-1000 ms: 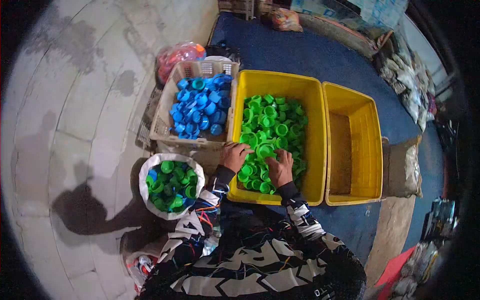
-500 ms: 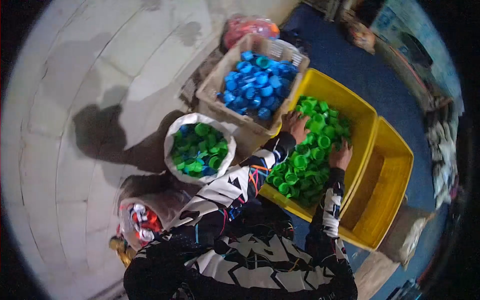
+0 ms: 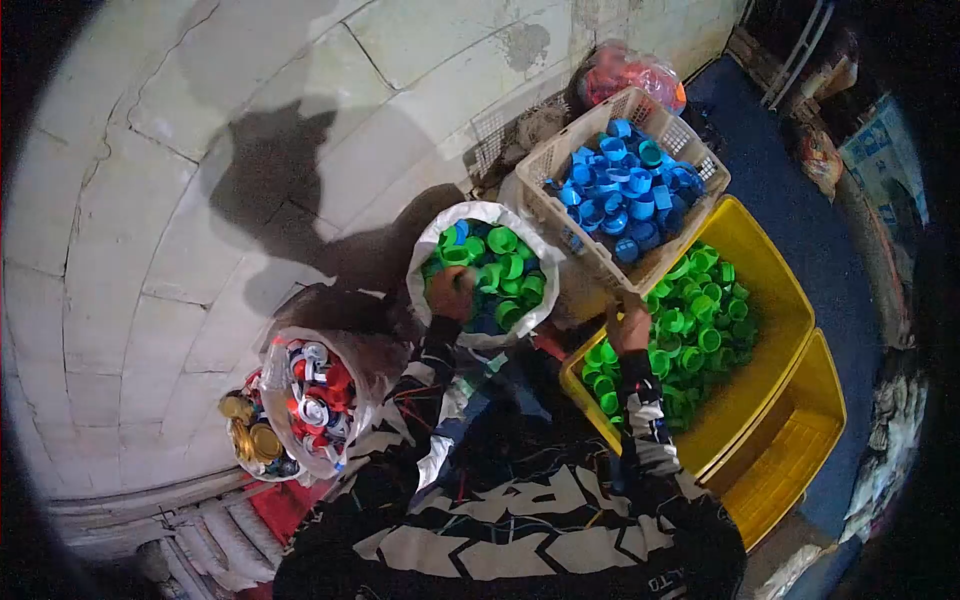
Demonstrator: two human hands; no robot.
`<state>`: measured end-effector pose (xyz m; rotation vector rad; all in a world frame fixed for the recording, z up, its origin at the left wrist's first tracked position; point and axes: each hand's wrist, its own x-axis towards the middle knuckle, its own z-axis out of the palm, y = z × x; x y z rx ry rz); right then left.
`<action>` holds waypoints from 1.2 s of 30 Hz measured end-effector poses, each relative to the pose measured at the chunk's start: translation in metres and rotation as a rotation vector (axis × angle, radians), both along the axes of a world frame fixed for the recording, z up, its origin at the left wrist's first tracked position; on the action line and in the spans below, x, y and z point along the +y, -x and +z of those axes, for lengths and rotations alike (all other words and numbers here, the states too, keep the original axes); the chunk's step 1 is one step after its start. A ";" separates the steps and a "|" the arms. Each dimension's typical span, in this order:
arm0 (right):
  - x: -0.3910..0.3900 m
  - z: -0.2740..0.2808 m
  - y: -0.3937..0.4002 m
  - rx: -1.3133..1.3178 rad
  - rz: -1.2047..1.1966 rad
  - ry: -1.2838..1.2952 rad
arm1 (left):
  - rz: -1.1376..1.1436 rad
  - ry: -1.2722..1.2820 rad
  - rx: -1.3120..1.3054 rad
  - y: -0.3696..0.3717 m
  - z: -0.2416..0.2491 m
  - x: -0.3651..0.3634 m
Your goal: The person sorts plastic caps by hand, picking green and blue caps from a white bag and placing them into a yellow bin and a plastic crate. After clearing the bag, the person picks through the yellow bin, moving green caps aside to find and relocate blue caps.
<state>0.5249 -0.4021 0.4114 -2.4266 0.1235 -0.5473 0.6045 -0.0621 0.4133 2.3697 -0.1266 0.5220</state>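
My left hand point(image 3: 452, 293) is down in a white sack point(image 3: 428, 246) of green bottle caps point(image 3: 508, 268), with some blue ones among them. Its fingers look curled against the caps, and what they hold is hidden. At the left edge of a yellow bin point(image 3: 778, 292), my right hand point(image 3: 630, 327) has its fingers apart, close to the heap of green caps point(image 3: 700, 320) inside. Nothing shows in that hand. Above the bin stands a pale plastic crate point(image 3: 566, 232) of blue bottle caps point(image 3: 632, 180), with a darker green cap point(image 3: 649, 153) among them.
To the left are a clear bag of red and white caps point(image 3: 325, 395) and a bag with gold lids point(image 3: 262, 442). Another yellow bin point(image 3: 790, 450) sits on the right, on a blue floor covering point(image 3: 760, 140). A pink plastic bag point(image 3: 630, 78) lies behind the crate.
My left hand has left the yellow bin and gone left into the white sack. My right hand has shifted to the bin's left edge. The view has swung left.
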 end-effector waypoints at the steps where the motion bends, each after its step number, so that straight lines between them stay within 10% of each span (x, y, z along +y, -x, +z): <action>1: 0.019 0.001 -0.007 0.052 0.035 -0.089 | 0.042 -0.024 0.015 -0.005 0.004 0.020; 9: 0.125 -0.040 -0.126 0.303 -0.082 -0.090 | -0.007 -0.116 -0.038 -0.112 -0.006 0.064; 14: 0.169 -0.045 -0.150 0.583 -0.312 0.000 | 0.041 -0.107 0.368 -0.135 -0.029 0.045; 17: 0.171 -0.043 -0.167 0.733 -0.235 -0.246 | 0.033 0.030 0.492 -0.135 -0.059 0.053; 20: 0.129 -0.115 -0.168 0.335 0.027 -0.445 | -0.112 0.261 0.585 -0.169 -0.112 0.099; 22: 0.119 -0.097 -0.159 0.112 0.116 -0.118 | -0.418 0.433 0.759 -0.164 -0.080 0.131; 24: 0.090 -0.166 -0.154 0.441 0.283 -0.609 | -0.491 0.645 0.989 -0.164 -0.061 0.148; 27: 0.083 -0.233 -0.150 0.460 0.466 -0.686 | -0.608 0.821 0.983 -0.172 -0.136 0.178; 32: 0.119 -0.101 -0.185 0.346 -0.072 -0.507 | 0.003 0.537 0.818 -0.208 -0.083 0.140; 36: 0.155 -0.058 -0.176 0.110 0.035 -0.016 | -0.423 -0.026 0.284 -0.176 0.000 0.086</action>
